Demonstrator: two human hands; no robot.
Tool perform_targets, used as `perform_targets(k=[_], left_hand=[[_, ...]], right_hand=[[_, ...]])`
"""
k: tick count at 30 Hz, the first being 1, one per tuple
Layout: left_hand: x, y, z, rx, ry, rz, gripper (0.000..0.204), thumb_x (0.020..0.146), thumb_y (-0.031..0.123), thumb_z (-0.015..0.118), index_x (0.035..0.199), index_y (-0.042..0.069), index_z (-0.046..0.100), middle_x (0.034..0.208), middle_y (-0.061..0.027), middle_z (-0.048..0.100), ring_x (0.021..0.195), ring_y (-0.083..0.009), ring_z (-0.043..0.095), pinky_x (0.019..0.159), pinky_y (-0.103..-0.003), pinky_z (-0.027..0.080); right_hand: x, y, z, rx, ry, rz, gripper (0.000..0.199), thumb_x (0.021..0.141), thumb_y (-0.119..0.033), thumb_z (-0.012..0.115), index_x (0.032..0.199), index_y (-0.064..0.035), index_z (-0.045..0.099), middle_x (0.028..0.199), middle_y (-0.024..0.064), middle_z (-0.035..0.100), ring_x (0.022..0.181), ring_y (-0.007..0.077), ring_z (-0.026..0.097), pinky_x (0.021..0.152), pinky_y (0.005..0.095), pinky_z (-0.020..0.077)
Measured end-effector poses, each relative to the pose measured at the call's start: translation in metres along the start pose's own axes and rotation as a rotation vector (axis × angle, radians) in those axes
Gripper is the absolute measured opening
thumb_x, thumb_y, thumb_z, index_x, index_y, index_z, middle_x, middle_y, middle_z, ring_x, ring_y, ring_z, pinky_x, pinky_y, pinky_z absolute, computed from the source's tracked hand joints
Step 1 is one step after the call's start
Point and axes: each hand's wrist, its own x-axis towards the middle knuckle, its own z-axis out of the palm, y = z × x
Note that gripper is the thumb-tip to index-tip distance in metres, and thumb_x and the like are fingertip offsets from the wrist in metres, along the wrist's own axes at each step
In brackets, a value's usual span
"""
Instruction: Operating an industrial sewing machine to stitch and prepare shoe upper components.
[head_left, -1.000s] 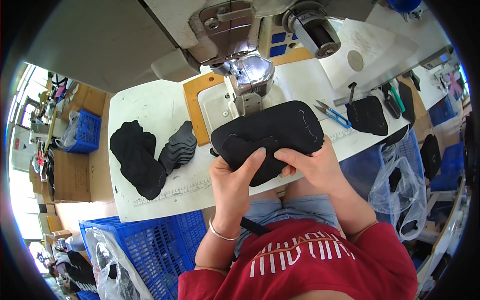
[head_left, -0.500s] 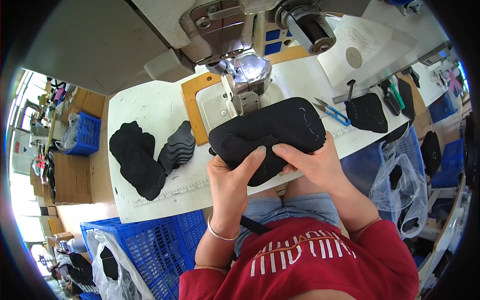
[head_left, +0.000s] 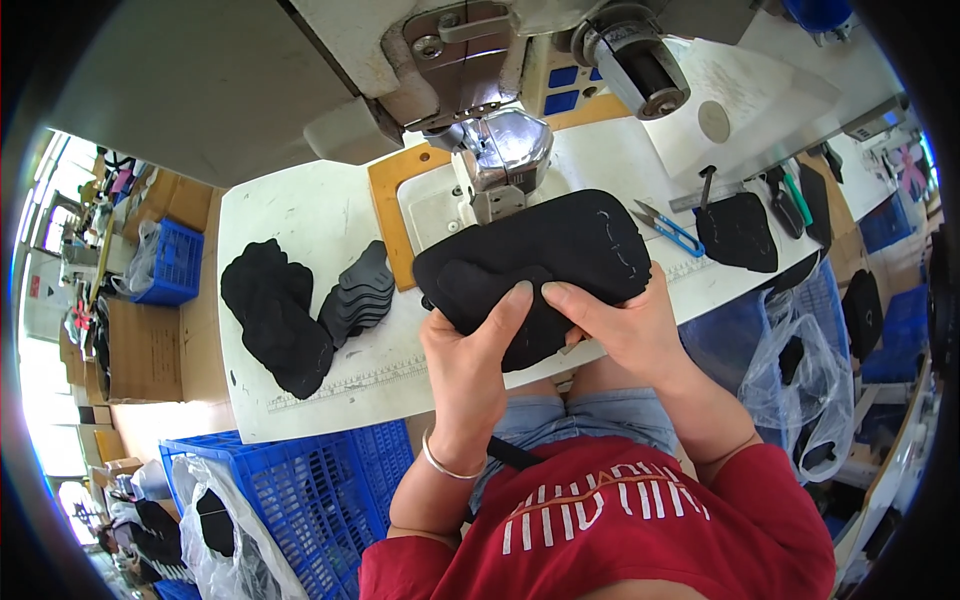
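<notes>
Both hands grip a black padded fabric piece (head_left: 545, 232) with rounded corners, in front of the sewing machine (head_left: 503, 150). My left hand (head_left: 468, 360) pinches its lower left part, thumb on top and fingers hidden beneath. On the lower right, my right hand (head_left: 632, 322) holds it the same way, and the two thumb tips nearly meet. A smaller curved black layer lies on the piece near the left thumb. White marks run along its right end. Left of the hands, a pile of black fabric pieces (head_left: 275, 320) touches a fanned stack of dark grey pieces (head_left: 358, 292).
Blue thread snips (head_left: 672, 232) lie on the white table (head_left: 400, 385), beside another black fabric piece (head_left: 738, 235) at the right. A blue crate (head_left: 300, 490) with a plastic bag stands below the table's left front edge. More plastic bags (head_left: 800, 390) hang at the right.
The thumbs have shifted slightly on the fabric, and the curved layer by the left thumb shows more clearly. The view has moved a little. Both hands keep their hold.
</notes>
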Motion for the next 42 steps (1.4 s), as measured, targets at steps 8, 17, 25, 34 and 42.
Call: perform_targets(k=[8,17,25,34,42], left_hand=[[0.032,0.026,0.006,-0.062,0.013,-0.112,0.020,0.082,0.006,0.066,0.099,-0.003,0.063,0.092,-0.0074,0.066,0.079,-0.0138,0.064,0.072,-0.025,0.053],[0.067,0.053,-0.001,0.037,-0.113,-0.251,0.023,0.081,0.011,0.063,0.102,0.000,0.061,0.093,-0.0076,0.065,0.082,-0.0164,0.065,0.076,-0.028,0.054],[0.094,0.065,-0.001,0.086,-0.104,-0.195,0.021,0.076,0.006,0.067,0.096,0.000,0.060,0.088,-0.0074,0.063,0.077,-0.0161,0.064,0.068,-0.029,0.055],[0.101,0.066,-0.004,0.058,-0.125,-0.185,0.013,0.079,-0.003,0.062,0.090,0.002,0.060,0.087,-0.0049,0.061,0.078,-0.0137,0.061,0.069,-0.027,0.053],[0.098,0.068,-0.002,0.064,-0.099,-0.173,0.014,0.079,-0.003,0.062,0.091,0.003,0.060,0.089,-0.0046,0.061,0.080,-0.0137,0.061,0.071,-0.027,0.053]], right_hand=[[0.037,-0.003,-0.008,0.021,-0.026,-0.426,0.036,0.084,-0.005,0.065,0.118,-0.0031,0.053,0.092,0.0095,0.065,0.075,0.0092,0.063,0.058,0.0208,0.0530],[0.052,-0.018,-0.002,-0.164,-0.056,-0.364,0.022,0.087,-0.008,0.061,0.107,-0.0013,0.065,0.100,0.0064,0.066,0.073,0.0085,0.063,0.059,0.0198,0.0537],[0.066,-0.020,0.005,-0.147,0.020,-0.341,0.020,0.087,-0.009,0.063,0.105,-0.0023,0.067,0.077,0.0041,0.065,0.058,0.0066,0.058,0.054,0.0192,0.0451],[0.071,-0.021,0.008,-0.201,0.037,-0.352,0.020,0.086,-0.010,0.064,0.103,-0.0008,0.067,0.070,0.0036,0.064,0.057,0.0068,0.059,0.053,0.0197,0.0452],[0.072,-0.019,0.008,-0.212,0.055,-0.371,0.012,0.086,-0.010,0.064,0.090,0.0016,0.066,0.069,0.0043,0.064,0.057,0.0076,0.060,0.052,0.0204,0.0456]])
